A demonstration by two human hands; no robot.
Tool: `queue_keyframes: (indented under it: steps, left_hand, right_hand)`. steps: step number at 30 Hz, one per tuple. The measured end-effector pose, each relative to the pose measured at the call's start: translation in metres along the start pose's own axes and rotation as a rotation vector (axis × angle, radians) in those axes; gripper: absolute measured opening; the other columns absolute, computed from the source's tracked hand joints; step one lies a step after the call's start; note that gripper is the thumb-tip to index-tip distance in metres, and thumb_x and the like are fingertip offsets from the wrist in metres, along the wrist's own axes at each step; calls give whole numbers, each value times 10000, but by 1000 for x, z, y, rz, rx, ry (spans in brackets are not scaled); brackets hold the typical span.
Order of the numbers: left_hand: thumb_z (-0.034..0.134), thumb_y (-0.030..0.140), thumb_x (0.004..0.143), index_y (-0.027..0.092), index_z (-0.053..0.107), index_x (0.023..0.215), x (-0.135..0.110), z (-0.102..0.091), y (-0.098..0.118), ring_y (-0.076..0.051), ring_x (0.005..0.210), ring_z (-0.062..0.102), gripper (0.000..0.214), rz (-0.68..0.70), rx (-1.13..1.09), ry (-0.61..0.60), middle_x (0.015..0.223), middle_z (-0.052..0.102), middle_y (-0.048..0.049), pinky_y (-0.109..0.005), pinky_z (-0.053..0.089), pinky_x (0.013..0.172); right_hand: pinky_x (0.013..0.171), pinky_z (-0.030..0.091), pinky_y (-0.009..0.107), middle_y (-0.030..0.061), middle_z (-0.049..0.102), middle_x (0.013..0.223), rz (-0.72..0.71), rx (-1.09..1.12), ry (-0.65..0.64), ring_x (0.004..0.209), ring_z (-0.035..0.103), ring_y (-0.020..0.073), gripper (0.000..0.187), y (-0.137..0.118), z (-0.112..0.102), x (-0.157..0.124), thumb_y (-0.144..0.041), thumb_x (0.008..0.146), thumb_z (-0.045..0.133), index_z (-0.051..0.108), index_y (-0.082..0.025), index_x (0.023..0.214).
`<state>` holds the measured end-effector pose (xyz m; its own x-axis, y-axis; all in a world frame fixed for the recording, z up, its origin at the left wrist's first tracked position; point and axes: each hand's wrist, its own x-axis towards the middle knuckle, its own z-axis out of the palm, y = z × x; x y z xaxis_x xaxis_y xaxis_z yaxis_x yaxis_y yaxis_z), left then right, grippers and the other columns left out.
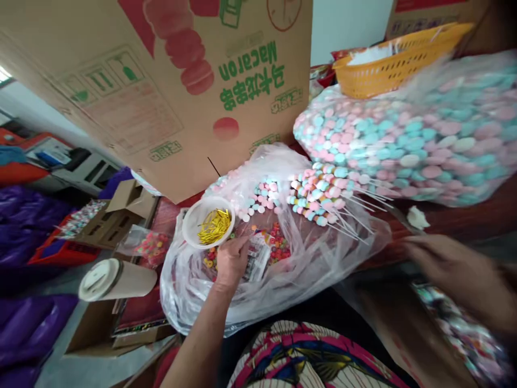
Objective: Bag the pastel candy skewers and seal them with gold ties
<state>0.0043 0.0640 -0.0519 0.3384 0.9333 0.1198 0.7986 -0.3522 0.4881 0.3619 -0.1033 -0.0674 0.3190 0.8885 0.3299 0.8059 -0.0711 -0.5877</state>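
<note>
My left hand (232, 261) reaches down among colourful ring-shaped pieces (278, 242) in a clear plastic bag (323, 275). Its fingers are curled together; what they hold, if anything, is hidden. Touching or close to its fingers is a white bowl (189, 226) with gold twist ties (215, 226) in it. A printed packet (258, 256) lies just right of this hand. My right hand (456, 275), smeared by motion, is at the table's right front edge, near a crumpled white scrap (417, 217). Skewers of pink, blue and white candies (323, 191) lie in a pile between the hands.
A big Macaron carton (194, 124) stands behind the bag. At back right, a large bag of pastel candies (404, 140) supports a yellow basket (396, 62). A lidded paper cup (117, 280) and a small candy bag (151, 245) are at left. A box of wrapped pieces (460, 334) sits low right.
</note>
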Motion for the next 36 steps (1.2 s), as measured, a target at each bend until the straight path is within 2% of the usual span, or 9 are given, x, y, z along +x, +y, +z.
queue_keyframes:
  steps: [6, 11, 15, 18, 20, 23, 26, 29, 36]
  left_hand:
    - [567, 198, 781, 237, 746, 953, 1, -17, -3, -226, 775, 669, 251, 133, -131, -60, 802, 740, -75, -317, 476, 798]
    - [502, 218, 840, 238, 725, 985, -3, -11, -9, -237, 843, 658, 267, 149, -49, -11, 855, 732, -93, -329, 466, 826]
    - [499, 258, 860, 222, 725, 858, -5, 4, -5, -271, 896, 631, 229, 206, 35, 83, 921, 721, -114, -396, 434, 866]
    - [474, 225, 857, 203, 707, 837, -1, -2, 2, -275, 921, 620, 235, 266, -17, 125, 942, 712, -122, -403, 430, 863]
    - [464, 221, 861, 197, 687, 827, 3, -16, 9, -239, 855, 627, 227, 341, -114, 5, 862, 705, -99, -356, 449, 815]
    - [474, 238, 865, 195, 658, 888, 7, -38, 20, -197, 798, 622, 191, 350, -249, -169, 846, 694, -60, -305, 457, 763]
    - [593, 272, 791, 179, 629, 996, 4, -40, 32, -203, 843, 613, 228, 177, -305, -149, 923, 684, -53, -306, 453, 784]
    - [625, 298, 761, 158, 635, 819, -5, -26, 40, -156, 653, 552, 152, -37, -394, -155, 702, 616, -3, -255, 431, 634]
    - [560, 327, 829, 148, 566, 671, -10, -30, 40, -84, 541, 359, 239, 10, -681, -418, 579, 436, 50, -200, 316, 523]
  right_hand:
    - [966, 382, 434, 137, 557, 1238, -470, 122, -320, 1147, 477, 279, 393, -145, 113, 80, -237, 808, 588, 558, -155, 1191]
    - [873, 396, 367, 72, 654, 953, -464, 12, -460, 960, 561, 212, 135, -170, 161, 89, -151, 841, 537, 648, -175, 915]
    - [795, 407, 355, 92, 646, 841, -368, -79, -493, 872, 575, 216, 169, -156, 154, 83, -216, 882, 512, 647, -148, 806]
    - [870, 378, 406, 140, 608, 1085, -356, -109, -446, 1055, 505, 276, 223, -158, 136, 85, -263, 827, 580, 637, -153, 1012]
    - [906, 355, 412, 123, 593, 1129, -420, 21, -424, 1084, 480, 273, 282, -163, 125, 85, -249, 787, 606, 616, -179, 1060]
    - [798, 392, 336, 45, 620, 795, -464, 324, -404, 812, 540, 185, 88, -169, 118, 82, -204, 827, 522, 607, -190, 808]
    - [639, 390, 272, 12, 543, 642, -347, 418, -334, 639, 495, 139, 226, -171, 121, 72, -230, 877, 446, 515, -189, 667]
    - [547, 370, 240, -9, 491, 575, -230, 465, -302, 563, 459, 117, 317, -170, 120, 64, -290, 906, 425, 465, -195, 606]
    - [582, 397, 221, -4, 583, 741, -109, 655, -514, 649, 514, 116, 116, -159, 91, 68, -285, 800, 579, 599, -182, 849]
